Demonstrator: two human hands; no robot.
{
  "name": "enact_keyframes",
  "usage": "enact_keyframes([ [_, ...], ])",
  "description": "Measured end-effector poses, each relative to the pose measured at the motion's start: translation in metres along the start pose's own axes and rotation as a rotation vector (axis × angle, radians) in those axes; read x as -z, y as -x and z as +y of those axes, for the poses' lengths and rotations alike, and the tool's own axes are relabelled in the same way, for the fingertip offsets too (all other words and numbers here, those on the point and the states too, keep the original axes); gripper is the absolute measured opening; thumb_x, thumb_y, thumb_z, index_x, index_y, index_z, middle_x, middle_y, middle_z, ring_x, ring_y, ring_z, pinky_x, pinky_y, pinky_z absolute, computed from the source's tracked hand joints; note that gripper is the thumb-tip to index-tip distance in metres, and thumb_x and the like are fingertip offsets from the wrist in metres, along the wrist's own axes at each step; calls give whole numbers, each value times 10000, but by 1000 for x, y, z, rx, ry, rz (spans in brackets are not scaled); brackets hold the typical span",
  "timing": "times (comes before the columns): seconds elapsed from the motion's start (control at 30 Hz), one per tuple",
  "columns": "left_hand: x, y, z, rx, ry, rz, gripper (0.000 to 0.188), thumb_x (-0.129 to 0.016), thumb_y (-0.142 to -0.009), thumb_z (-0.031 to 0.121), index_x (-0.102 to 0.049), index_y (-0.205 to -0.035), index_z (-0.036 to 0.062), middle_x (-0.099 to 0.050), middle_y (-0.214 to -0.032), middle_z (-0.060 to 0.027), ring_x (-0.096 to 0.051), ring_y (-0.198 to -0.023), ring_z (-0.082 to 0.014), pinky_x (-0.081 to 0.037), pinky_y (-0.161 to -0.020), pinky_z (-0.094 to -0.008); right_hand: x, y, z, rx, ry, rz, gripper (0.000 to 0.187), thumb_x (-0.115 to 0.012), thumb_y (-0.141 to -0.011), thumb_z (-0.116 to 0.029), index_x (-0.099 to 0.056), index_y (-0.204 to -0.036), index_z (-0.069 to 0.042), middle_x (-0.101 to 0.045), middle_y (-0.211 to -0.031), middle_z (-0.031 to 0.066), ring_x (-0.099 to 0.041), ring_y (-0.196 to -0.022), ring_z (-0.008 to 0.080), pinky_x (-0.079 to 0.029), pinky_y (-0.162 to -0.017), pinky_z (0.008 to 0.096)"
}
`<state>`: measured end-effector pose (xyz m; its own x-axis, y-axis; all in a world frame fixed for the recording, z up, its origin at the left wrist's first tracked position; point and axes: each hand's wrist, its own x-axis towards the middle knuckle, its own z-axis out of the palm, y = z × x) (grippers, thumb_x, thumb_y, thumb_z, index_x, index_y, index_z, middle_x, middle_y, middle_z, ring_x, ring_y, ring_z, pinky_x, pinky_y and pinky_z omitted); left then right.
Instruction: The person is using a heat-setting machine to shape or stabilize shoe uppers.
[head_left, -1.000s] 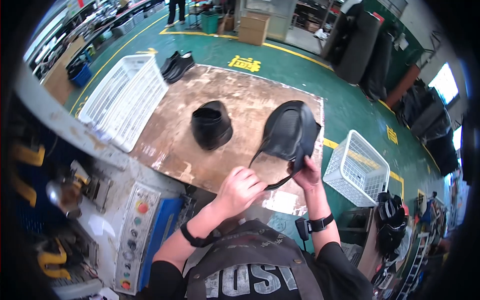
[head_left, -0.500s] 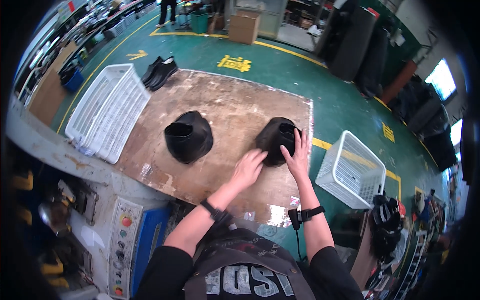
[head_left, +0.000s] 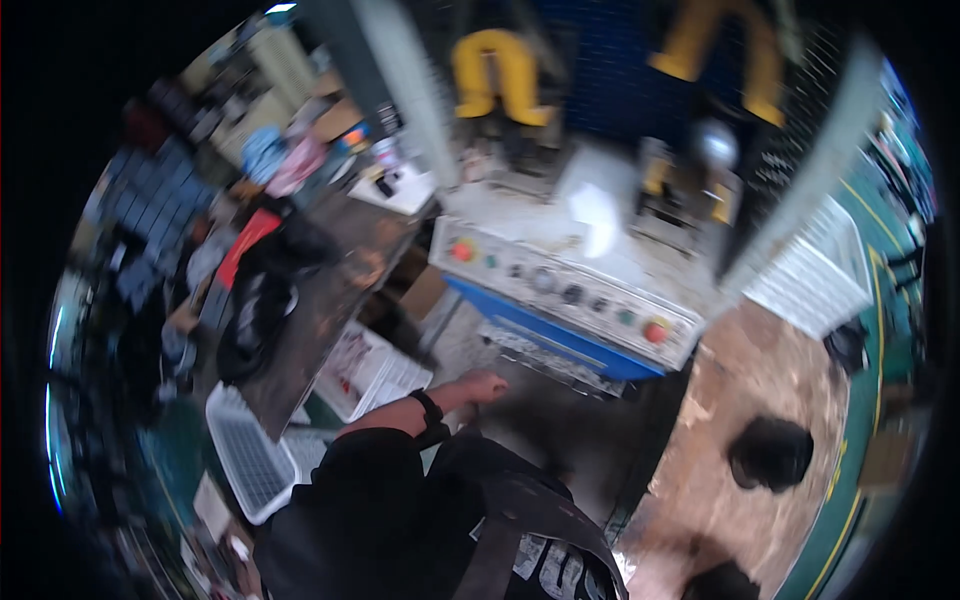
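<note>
My left hand is held in front of my body, with a dark band on the wrist. Its fingers look curled in, slightly blurred, and nothing shows in them. Nearest to it is the blue-fronted machine, whose control panel carries red and green buttons; the hand is apart from it. My right hand is out of view. On the wooden worktable at the right stands a rounded black leather shoe upper. A second dark piece is cut off by the lower edge.
Yellow clamp-like parts rise above the machine bed. A dark bench at left bears black items. Below it are a white bin and a white crate. Another white crate stands beyond the worktable, near black shoes.
My view has swung left from the worktable to the machine. Both hands have come off the black upper; the left is now by my body and the right has left the view.
</note>
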<state>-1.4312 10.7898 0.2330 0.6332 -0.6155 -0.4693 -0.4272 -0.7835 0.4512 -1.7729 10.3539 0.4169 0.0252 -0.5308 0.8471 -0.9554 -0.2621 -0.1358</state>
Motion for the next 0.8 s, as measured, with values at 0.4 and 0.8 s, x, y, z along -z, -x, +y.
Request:
enact_keyframes([
  [0.4, 233, 185, -361, 560, -186, 1231, 212, -583, -796, 205, -609, -986, 114, -614, -882, -138, -606, -815, -328, -498, -715, -431, -13, 144, -262, 181, -1085, -884, 358, -486, -904, -39, -492, -1256, 30, -508, -1285, 155, -477, -1173, 239, -345, -1005, 351],
  [0.8, 291, 236, -503, 958, 173, 1043, 522, -575, -787, 186, -457, -1289, 108, -646, -938, -216, -669, -817, -265, -511, -778, -392, 183, 222, -536, 668, -1314, -1496, 229, -511, -868, 3, -617, -1071, 9, -643, -1056, 90, -574, -994, 154, -415, -889, 266],
])
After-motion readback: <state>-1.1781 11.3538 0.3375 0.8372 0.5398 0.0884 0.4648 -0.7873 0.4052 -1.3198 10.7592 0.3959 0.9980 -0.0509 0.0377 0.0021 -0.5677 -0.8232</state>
